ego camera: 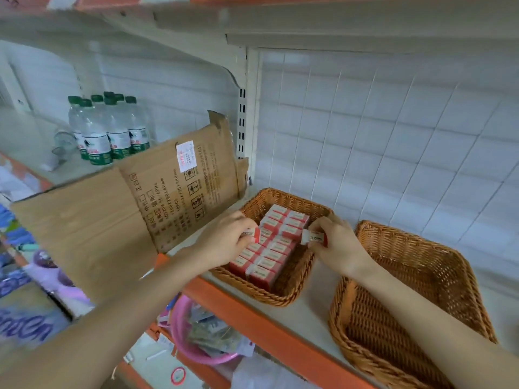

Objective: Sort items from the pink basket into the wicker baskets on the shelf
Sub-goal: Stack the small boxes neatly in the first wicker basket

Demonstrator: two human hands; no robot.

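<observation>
Two wicker baskets stand on the shelf. The left wicker basket (295,287) holds several red and white eraser boxes (276,242) in rows. The right wicker basket (460,279) has nothing visible inside. My left hand (224,242) pinches one red and white eraser (252,233) over the left basket's near-left side. My right hand (337,248) grips another red and white eraser (314,237) above that basket's right rim. The pink basket (179,329) sits lower down, under the shelf edge, with mixed small packets in it.
A flattened cardboard box (134,214) leans on the shelf left of the baskets. Several water bottles (106,130) stand behind it. The orange shelf edge (252,324) runs diagonally in front. A white grid panel (393,141) backs the shelf. Packaged goods lie at lower left.
</observation>
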